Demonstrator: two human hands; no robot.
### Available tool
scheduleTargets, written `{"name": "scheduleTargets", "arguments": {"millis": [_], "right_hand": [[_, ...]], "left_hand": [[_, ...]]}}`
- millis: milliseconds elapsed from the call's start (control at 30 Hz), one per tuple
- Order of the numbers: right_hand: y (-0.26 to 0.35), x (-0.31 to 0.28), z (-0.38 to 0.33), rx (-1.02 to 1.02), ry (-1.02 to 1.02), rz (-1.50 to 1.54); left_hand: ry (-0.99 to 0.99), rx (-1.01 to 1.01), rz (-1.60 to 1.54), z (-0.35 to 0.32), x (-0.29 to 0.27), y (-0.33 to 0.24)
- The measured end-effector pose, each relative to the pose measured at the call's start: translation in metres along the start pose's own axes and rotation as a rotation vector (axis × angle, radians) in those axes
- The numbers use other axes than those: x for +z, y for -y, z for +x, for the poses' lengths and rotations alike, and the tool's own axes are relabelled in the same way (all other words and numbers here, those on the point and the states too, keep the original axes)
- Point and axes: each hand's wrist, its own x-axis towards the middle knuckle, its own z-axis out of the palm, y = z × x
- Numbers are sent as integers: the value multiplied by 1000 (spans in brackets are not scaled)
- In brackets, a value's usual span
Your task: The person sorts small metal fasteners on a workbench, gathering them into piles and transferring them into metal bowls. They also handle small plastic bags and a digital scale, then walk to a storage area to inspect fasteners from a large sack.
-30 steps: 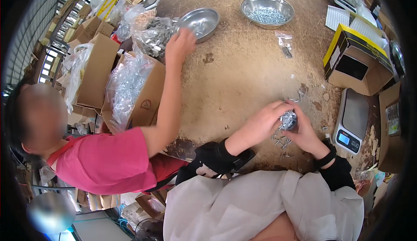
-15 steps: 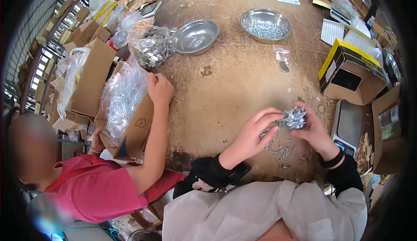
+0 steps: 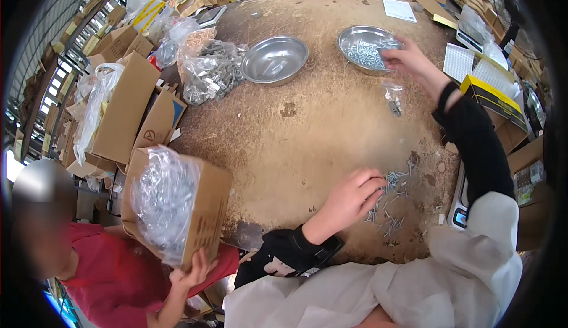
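Right hand (image 3: 408, 59) has shifted to the steel bowl (image 3: 353, 36), half-curled fingers over bowl screws (image 3: 364, 55) (either hand's grip: cannot tell), so handling apparently spans 2 spots, loose screws (image 3: 393, 179) beside the left hand (image 3: 355, 195), fingers bent.

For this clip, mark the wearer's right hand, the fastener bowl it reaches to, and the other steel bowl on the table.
Right hand (image 3: 412, 59): head view, middle of the hand.
Fastener bowl (image 3: 364, 32): head view, bare far inner wall.
Other steel bowl (image 3: 258, 60): head view, left inner wall.
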Motion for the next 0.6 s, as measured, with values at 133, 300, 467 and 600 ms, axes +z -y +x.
{"name": "scheduleTargets", "arguments": {"millis": [133,300,467,600], "right_hand": [[-17,-6,53,129,-186,-514],[-10,-5,61,-39,-244,-906],[16,1,-15,-275,-80,-806],[44,-1,-129,-272,123,-735]], "left_hand": [[10,21,1,2,0,7],[13,25,15,1,-4,16],[-84,-65,138,1,-14,27],[-271,-189,204,17,-42,61]]}}
